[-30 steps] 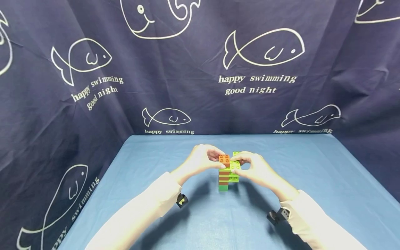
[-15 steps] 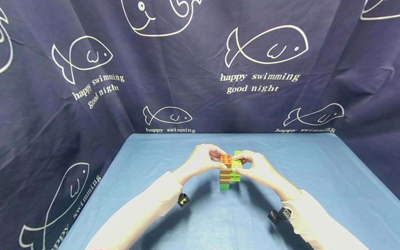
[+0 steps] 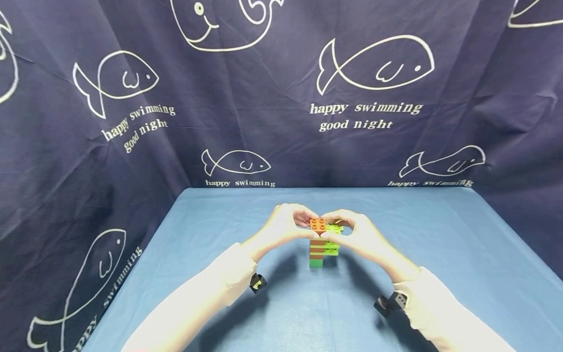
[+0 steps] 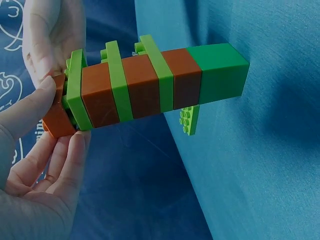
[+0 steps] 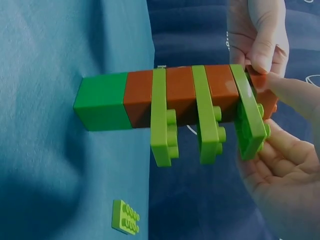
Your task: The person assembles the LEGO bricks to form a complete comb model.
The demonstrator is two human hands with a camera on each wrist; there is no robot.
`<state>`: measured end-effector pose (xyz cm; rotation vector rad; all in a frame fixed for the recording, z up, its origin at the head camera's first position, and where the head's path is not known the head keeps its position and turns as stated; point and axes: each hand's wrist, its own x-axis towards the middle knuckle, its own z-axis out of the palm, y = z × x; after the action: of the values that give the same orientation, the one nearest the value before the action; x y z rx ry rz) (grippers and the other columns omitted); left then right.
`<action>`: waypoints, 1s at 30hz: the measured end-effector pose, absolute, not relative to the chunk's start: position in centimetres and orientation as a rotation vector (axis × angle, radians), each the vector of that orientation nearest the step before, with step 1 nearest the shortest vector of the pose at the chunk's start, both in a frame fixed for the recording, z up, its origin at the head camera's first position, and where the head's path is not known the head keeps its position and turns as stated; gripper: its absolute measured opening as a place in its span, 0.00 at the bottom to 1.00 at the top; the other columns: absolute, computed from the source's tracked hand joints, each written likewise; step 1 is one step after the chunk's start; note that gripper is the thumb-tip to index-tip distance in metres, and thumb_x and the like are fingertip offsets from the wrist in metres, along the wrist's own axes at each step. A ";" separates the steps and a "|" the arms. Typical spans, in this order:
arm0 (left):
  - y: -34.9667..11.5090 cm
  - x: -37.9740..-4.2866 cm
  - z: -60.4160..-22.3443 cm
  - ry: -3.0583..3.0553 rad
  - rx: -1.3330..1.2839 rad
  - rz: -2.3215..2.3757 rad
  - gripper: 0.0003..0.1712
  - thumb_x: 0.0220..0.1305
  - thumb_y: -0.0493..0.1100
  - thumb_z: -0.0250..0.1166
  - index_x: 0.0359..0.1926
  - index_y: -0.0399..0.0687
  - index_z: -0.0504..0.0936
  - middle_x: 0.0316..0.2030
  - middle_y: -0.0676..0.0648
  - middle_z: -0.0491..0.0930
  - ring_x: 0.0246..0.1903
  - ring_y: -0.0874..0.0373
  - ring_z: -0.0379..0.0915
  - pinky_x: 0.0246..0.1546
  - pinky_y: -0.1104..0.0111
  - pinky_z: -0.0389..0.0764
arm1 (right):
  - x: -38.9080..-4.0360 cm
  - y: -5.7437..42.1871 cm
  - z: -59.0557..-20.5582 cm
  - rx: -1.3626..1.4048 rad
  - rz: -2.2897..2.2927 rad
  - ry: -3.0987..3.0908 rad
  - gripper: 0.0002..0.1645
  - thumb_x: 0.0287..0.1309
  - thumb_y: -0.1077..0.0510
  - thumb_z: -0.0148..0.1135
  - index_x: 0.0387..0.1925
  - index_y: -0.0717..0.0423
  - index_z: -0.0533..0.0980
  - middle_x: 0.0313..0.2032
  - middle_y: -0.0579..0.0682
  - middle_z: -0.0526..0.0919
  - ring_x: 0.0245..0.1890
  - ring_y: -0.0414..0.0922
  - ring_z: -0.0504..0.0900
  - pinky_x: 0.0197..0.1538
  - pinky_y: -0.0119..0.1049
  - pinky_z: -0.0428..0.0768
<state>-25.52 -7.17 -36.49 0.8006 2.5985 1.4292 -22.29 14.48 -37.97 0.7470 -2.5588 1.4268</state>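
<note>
A brick tower stands upright with a green base brick, above it brown bricks alternating with light green plates that jut out to one side. The orange-brown top brick sits slightly askew, with studs showing in a gap beneath it. My left hand pinches this brick from the left, thumb in front and fingers behind. From the right, my right hand pinches the same brick between thumb and fingers, arching over the jutting plates.
A loose light green plate lies studs up on the blue cloth-covered table, near the tower; my right hand partly hides it in the head view. Behind the table hangs a dark blue curtain with fish drawings.
My right hand has shifted left from the light green plates onto the top brick, its thumb now meeting the left thumb. The left hand keeps its hold. The head view has shifted slightly.
</note>
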 end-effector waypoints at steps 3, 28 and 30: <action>-7.2 -25.5 -36.5 2.588 0.801 1.445 0.20 0.44 0.40 0.80 0.42 0.46 0.87 0.36 0.48 0.87 0.35 0.64 0.84 0.40 0.77 0.83 | -22.4 14.4 -38.2 0.721 1.481 -2.541 0.20 0.54 0.54 0.71 0.50 0.50 0.80 0.45 0.45 0.86 0.46 0.43 0.81 0.58 0.44 0.78; -8.2 -25.4 -37.2 2.516 0.763 1.526 0.18 0.48 0.41 0.78 0.43 0.46 0.87 0.37 0.48 0.88 0.35 0.63 0.85 0.39 0.73 0.84 | -22.4 13.7 -39.0 0.655 1.567 -2.479 0.18 0.52 0.58 0.73 0.46 0.54 0.82 0.44 0.49 0.86 0.47 0.40 0.82 0.58 0.31 0.77; -8.3 -25.4 -37.1 2.520 0.780 1.519 0.18 0.48 0.41 0.77 0.43 0.46 0.87 0.37 0.47 0.88 0.36 0.63 0.85 0.39 0.73 0.84 | -22.3 13.6 -39.0 0.631 1.569 -2.483 0.18 0.51 0.57 0.73 0.46 0.54 0.83 0.44 0.49 0.86 0.47 0.40 0.82 0.57 0.31 0.78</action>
<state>-25.38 -8.28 -37.13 0.7804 2.5196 1.5186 -22.33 13.59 -38.97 0.6311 -2.4827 1.5692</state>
